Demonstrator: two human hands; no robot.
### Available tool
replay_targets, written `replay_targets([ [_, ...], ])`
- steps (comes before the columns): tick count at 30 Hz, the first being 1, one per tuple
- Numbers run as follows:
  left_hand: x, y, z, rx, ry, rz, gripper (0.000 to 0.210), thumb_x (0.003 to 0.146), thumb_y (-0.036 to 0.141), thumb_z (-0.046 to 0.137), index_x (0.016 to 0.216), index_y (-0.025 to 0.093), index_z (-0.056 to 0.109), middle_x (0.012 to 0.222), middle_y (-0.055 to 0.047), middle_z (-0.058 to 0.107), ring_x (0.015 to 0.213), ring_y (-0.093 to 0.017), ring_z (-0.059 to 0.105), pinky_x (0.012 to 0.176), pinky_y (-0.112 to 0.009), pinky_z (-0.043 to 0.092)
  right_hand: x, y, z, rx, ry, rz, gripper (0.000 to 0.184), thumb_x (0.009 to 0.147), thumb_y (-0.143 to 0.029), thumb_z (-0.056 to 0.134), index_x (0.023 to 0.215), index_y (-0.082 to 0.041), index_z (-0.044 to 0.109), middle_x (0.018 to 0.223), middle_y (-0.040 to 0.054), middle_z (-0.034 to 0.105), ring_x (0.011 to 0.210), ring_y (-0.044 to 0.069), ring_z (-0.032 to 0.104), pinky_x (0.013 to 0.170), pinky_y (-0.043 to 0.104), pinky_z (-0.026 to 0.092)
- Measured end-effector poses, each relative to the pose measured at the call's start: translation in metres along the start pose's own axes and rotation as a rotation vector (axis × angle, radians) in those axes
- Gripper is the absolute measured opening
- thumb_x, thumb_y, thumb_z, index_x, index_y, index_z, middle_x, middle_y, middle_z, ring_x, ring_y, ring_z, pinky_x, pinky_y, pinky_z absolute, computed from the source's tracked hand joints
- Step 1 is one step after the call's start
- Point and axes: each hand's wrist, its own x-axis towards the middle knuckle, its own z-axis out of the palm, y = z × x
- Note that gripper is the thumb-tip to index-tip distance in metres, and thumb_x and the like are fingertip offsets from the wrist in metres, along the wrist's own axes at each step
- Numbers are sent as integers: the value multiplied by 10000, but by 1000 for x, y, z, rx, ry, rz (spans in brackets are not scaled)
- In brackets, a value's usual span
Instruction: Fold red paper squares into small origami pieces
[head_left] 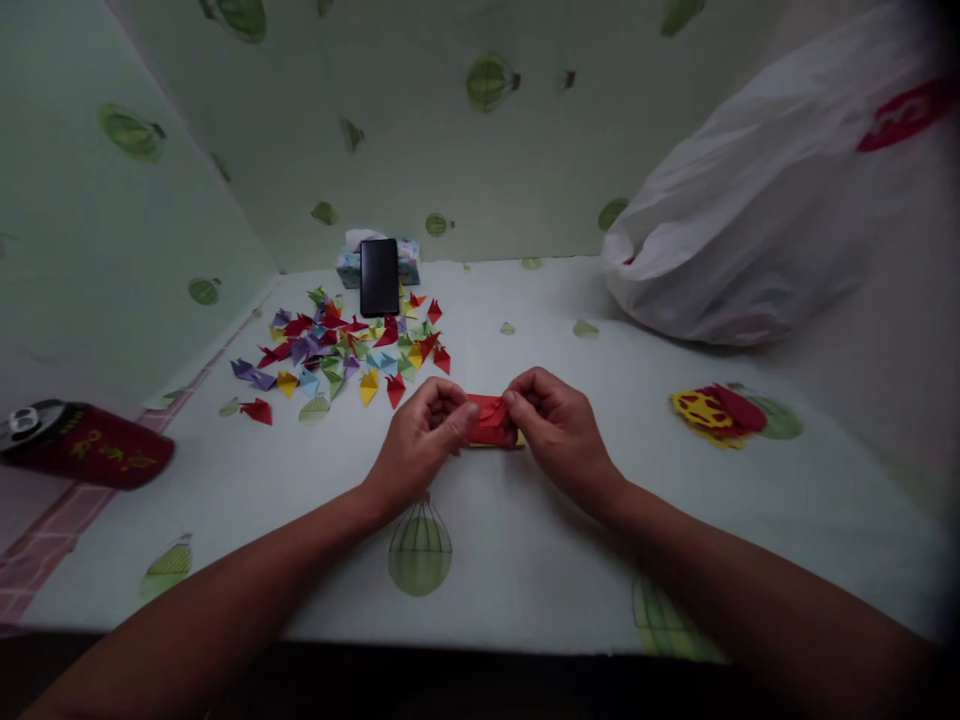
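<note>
Two hands in play, L hand (pixel 420 440) and R hand (pixel 562 425), and one piece of folded red paper (pixel 489 425) btwn them, mid-table toward the near side. L fingers curled in, thumb pressed on the paper's left end; R has thumb and forefinger pinched at its upper right corner, other fingers bent. One yellow strip (pixel 517 441) peeks out along the red's lower edge; hands hide the rest. Up left, dozens of folded paper birds (pixel 306 348) in red, yellow, green, blue, purple, overlapping too much for an exact no. One red bird (pixel 258 411) sits a bit apart, near side of the heap. Behind: 1 phone (pixel 379 278), upright against 1 tissue box (pixel 409 262), blocking part of its front. Far L, 1 red can (pixel 86 443) w/ yellow lettering. Over R, yellow openwork cut-outs (pixel 701 408), qty unclear, touching a red piece (pixel 740 410). Back R, 1 big white plastic bag (pixel 735 220) takes up that corner, covering part of the balloon-print cloth (pixel 510 560).
</note>
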Motion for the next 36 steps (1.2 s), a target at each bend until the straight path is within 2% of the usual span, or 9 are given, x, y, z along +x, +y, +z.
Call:
replay_targets([
  [2, -1, -2, 3, 0, -14, -17, 294, 813, 346, 747, 947, 184, 542, 819, 6, 581, 688, -112, 569, 580, -226, 484, -2, 0, 1, -3, 43, -14, 163, 883, -300, 593, 766, -204, 532, 657, -20, 577, 572, 117, 562, 544, 268, 470],
  [5, -3, -4, 6, -41, 0, -34, 290, 815, 315, 735, 977, 185, 534, 853, -7, 601, 716, -120, 581, 576, -225, 499, -6, -3, 4, 28, 61, -21, 166, 886, -307, 601, 770, -212, 529, 640, -25, 591, 562, 118, 580, 544, 264, 490],
  [11, -5, -4, 4, -64, 87, -1, 223, 830, 295, 700, 955, 175, 558, 890, -9, 593, 702, -109, 585, 594, -235, 512, -12, -3, 10, 124, -14, -1, 187, 884, -323, 615, 767, -224, 508, 642, -8, 658, 602, 142, 660, 602, 290, 552],
  [17, -3, -2, 1, -23, 138, 9, 178, 824, 270, 691, 918, 175, 572, 854, -10, 615, 710, -120, 614, 633, -253, 510, -16, -3, 12, 153, -76, -9, 199, 887, -314, 622, 760, -221, 502, 655, -2, 677, 601, 132, 666, 611, 286, 551],
  [20, -2, 0, 2, -29, 132, -29, 212, 789, 246, 710, 953, 172, 597, 844, -10, 644, 714, -129, 640, 638, -255, 524, -15, -3, 12, 131, -89, -10, 206, 891, -329, 621, 759, -223, 502, 668, 4, 684, 619, 139, 674, 620, 294, 559],
  [23, -1, 2, 3, -30, 123, -62, 220, 770, 219, 703, 968, 162, 625, 845, -20, 673, 714, -133, 656, 639, -252, 534, -14, -3, 11, 128, -80, -7, 209, 895, -337, 614, 758, -231, 498, 675, 5, 687, 640, 147, 683, 637, 306, 567],
  [29, -1, 6, 2, 2, 164, -53, 157, 788, 240, 678, 908, 149, 633, 775, -8, 666, 583, -106, 616, 572, -245, 525, -12, -3, 10, 132, -68, 27, 185, 878, -326, 617, 762, -231, 508, 644, -4, 674, 598, 144, 664, 606, 303, 547],
  [36, -2, 7, 1, 0, 183, -17, 107, 803, 233, 655, 878, 158, 650, 688, 7, 663, 557, -121, 634, 571, -256, 536, -11, 0, 11, 167, -60, 47, 187, 859, -320, 635, 755, -230, 508, 649, -5, 671, 588, 144, 654, 605, 305, 546],
])
